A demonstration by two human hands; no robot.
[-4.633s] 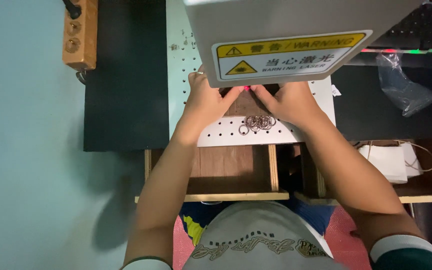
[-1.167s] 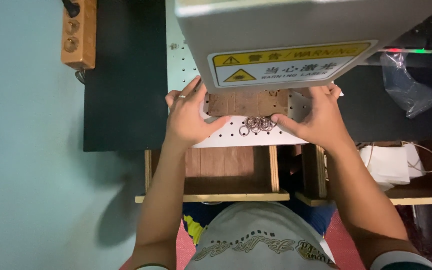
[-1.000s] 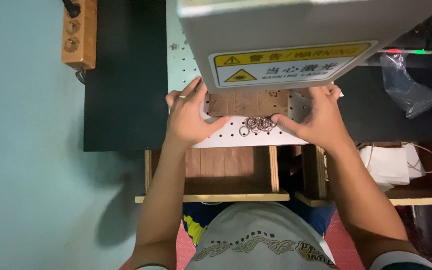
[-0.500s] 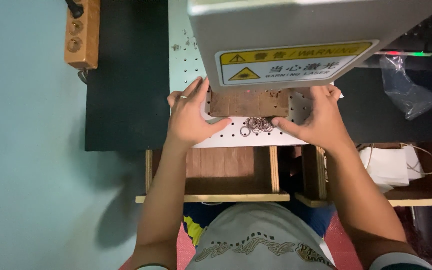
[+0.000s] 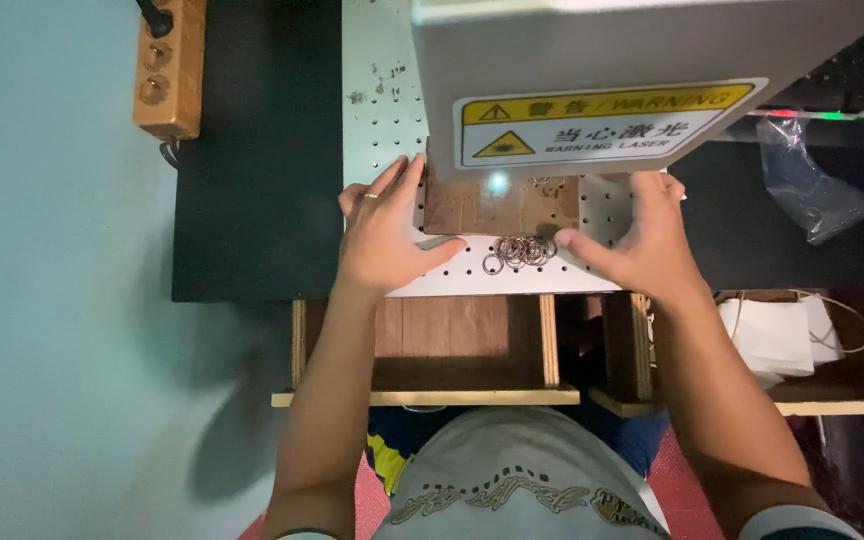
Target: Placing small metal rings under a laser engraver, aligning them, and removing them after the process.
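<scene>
A brown wooden plate (image 5: 492, 208) lies on a white perforated metal bed (image 5: 382, 120) under the grey head of a machine (image 5: 602, 60). A bright spot of light shows on the wood near its top edge. My left hand (image 5: 384, 228) rests flat on the bed with its thumb and fingers against the plate's left side; a ring is on one finger. My right hand (image 5: 642, 235) lies flat on the bed at the plate's right side, thumb pointing at a small heap of metal rings (image 5: 520, 250) just below the plate.
A black mat (image 5: 252, 170) covers the table left of the bed. A wooden block with round holes (image 5: 167, 70) sits at the far left. A clear plastic bag (image 5: 812, 185) lies at the right. Wooden shelf compartments (image 5: 452, 340) and white folded material (image 5: 782, 335) sit below.
Earlier both hands were close together over the plate's middle. They have since moved apart to its left and right sides and have stayed there for the last second.
</scene>
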